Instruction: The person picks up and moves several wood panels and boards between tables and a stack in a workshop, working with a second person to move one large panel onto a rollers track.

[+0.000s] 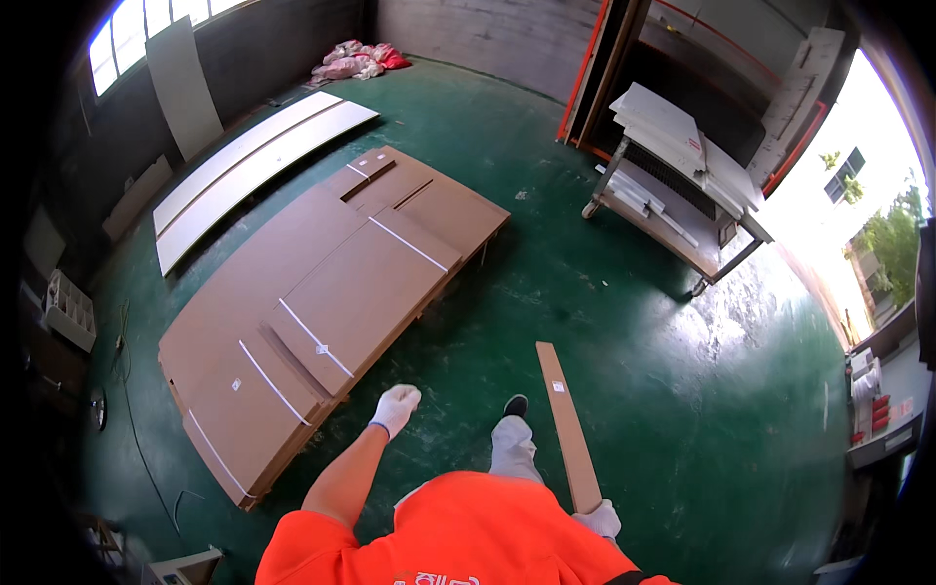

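A long, narrow brown cardboard box (569, 429) with a small white label slants away from me on my right side. My right hand (601, 519), in a pale work glove, is closed around its near end. My left hand (396, 409), gloved in white, hangs in front of me with the fingers curled in, and I see nothing in it. To the left of that hand, apart from it, lies a wide, low stack of flat brown cardboard packages (322, 258) bound with white straps.
White panels (273, 161) lie beyond the stack. A wheeled metal cart (655, 229) carries white boards at the right, near an open doorway. Red and white bags (361, 60) are heaped by the far wall. A cable (132, 419) trails over the green floor (682, 439) at left.
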`<action>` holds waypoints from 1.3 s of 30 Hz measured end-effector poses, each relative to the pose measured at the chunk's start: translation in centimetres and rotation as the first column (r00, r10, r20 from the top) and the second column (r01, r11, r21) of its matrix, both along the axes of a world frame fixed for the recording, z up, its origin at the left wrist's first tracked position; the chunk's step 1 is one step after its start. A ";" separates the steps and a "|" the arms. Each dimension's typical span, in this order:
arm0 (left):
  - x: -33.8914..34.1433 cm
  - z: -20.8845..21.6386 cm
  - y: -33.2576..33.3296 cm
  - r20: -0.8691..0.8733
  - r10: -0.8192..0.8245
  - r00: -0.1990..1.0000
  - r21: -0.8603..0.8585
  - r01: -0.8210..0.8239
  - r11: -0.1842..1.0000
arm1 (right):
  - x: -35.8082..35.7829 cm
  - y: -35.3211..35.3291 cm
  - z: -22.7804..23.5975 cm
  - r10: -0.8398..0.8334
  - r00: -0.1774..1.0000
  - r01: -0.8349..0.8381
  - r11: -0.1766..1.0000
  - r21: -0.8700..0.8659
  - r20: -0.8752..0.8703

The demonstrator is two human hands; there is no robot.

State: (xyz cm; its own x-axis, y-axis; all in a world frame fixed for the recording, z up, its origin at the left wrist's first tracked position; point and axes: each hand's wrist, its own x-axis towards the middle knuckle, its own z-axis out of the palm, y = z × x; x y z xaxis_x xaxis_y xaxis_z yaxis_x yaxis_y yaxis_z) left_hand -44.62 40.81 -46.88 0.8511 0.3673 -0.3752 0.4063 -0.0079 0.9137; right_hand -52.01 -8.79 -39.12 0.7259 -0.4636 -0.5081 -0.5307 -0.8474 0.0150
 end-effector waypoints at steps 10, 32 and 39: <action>11.8 -7.7 -0.6 -0.443 0.350 0.825 -0.041 -0.408 0.912 | 40.3 5.5 1.9 0.367 0.924 -0.377 0.922 0.089 0.104; 52.1 -4.3 -7.3 -0.585 0.754 0.297 -0.277 -0.948 0.158 | 110.1 51.7 -5.9 0.813 0.574 -0.816 0.559 0.145 0.099; 56.6 -3.9 -22.1 -0.827 0.561 0.018 -0.114 -0.984 -0.136 | 118.3 54.7 -6.6 0.856 0.516 -0.847 0.505 0.165 0.033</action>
State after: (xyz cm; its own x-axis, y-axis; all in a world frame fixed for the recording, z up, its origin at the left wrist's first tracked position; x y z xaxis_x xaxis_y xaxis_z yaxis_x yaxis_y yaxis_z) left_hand 11.97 18.72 -50.74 -0.2797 0.1215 -0.9524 -0.1459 0.9751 0.1672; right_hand 66.28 45.92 -45.76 0.7041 0.4451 -0.5533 0.4460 -0.8835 -0.1431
